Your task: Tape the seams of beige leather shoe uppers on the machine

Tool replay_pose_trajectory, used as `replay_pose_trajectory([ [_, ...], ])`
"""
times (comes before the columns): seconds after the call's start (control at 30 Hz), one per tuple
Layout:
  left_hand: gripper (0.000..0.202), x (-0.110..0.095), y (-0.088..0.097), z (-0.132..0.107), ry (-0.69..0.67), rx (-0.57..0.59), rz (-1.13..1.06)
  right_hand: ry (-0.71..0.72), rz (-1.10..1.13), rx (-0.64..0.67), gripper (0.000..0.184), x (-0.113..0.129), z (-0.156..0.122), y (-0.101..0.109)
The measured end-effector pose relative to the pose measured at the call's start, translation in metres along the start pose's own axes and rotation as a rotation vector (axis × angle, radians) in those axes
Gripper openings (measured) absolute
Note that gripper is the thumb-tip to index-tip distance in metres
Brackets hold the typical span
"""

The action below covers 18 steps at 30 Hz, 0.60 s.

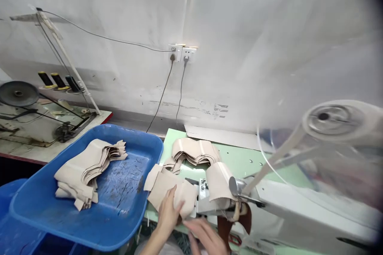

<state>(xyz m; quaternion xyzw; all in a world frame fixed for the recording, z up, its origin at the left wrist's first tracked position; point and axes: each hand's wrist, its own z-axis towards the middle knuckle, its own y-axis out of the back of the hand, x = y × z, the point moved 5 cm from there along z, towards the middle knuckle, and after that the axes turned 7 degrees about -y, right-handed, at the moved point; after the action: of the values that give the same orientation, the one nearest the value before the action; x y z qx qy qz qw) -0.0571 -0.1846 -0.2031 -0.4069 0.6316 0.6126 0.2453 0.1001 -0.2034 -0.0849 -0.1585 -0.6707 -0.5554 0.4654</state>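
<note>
My left hand (pixel 168 213) lies on a beige, flat, curved-edged piece (pixel 172 187) that looks like fabric or thin leather; its fingers are on top and the thumb presses near the right part. To its right, my right hand (pixel 208 237) is blurred, with fingers stretched toward the left and the thumb apart. Nothing shows between its fingers. Just beyond the hands is the working end of a sewing machine (pixel 206 203). Another beige piece (pixel 220 181) drapes over it. Behind, a bundle of beige pieces (pixel 196 151) rests on the pale green table (pixel 172 135).
A blue plastic tub (pixel 119 195) at left holds a stack of beige pieces (pixel 86 167). Beyond it stands another machine (pixel 26 123) with thread cones (pixel 60 81). At right, a tape roll (pixel 335 121) feeds a strip to the machine. Cords hang from wall sockets (pixel 182 53).
</note>
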Motion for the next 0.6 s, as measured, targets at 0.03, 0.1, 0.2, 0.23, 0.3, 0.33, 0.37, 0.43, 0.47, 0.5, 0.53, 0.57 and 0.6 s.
replay_pose_trajectory([
  [0.03,0.046,0.003,0.008,0.003,-0.042,-0.051,-0.011,-0.035,0.025,-0.007,0.024,-0.005,0.008,-0.020],
  [0.1,0.036,0.019,0.036,0.016,-0.095,-0.201,0.011,-0.123,0.070,-0.021,0.035,-0.020,0.035,-0.054],
  [0.2,0.035,0.054,0.075,0.049,0.009,-0.327,0.099,-0.174,0.066,-0.026,0.054,-0.041,0.088,-0.093],
  [0.23,0.035,0.065,0.083,0.062,0.067,-0.329,0.124,-0.176,0.056,-0.031,0.058,-0.047,0.105,-0.103],
  [0.3,0.040,0.083,0.089,0.083,0.177,-0.302,0.153,-0.183,0.054,-0.033,0.060,-0.057,0.134,-0.121],
  [0.33,0.042,0.090,0.089,0.091,0.219,-0.281,0.161,-0.189,0.061,-0.023,0.056,-0.060,0.145,-0.129],
  [0.37,0.042,0.095,0.087,0.096,0.249,-0.261,0.168,-0.194,0.062,-0.010,0.051,-0.063,0.152,-0.137],
  [0.43,0.037,0.101,0.080,0.099,0.298,-0.233,0.193,-0.205,0.040,-0.010,0.037,-0.063,0.157,-0.145],
  [0.47,0.033,0.103,0.077,0.098,0.315,-0.231,0.211,-0.212,0.022,-0.035,0.031,-0.060,0.153,-0.145],
  [0.5,0.029,0.104,0.075,0.096,0.328,-0.237,0.231,-0.207,0.012,-0.065,0.025,-0.056,0.145,-0.143],
  [0.53,0.028,0.104,0.074,0.095,0.341,-0.248,0.252,-0.184,0.012,-0.087,0.020,-0.049,0.134,-0.137],
  [0.57,0.029,0.104,0.073,0.093,0.353,-0.259,0.272,-0.146,0.025,-0.096,0.016,-0.041,0.118,-0.129],
  [0.6,0.031,0.102,0.074,0.093,0.362,-0.268,0.288,-0.096,0.037,-0.085,0.014,-0.033,0.099,-0.119],
])
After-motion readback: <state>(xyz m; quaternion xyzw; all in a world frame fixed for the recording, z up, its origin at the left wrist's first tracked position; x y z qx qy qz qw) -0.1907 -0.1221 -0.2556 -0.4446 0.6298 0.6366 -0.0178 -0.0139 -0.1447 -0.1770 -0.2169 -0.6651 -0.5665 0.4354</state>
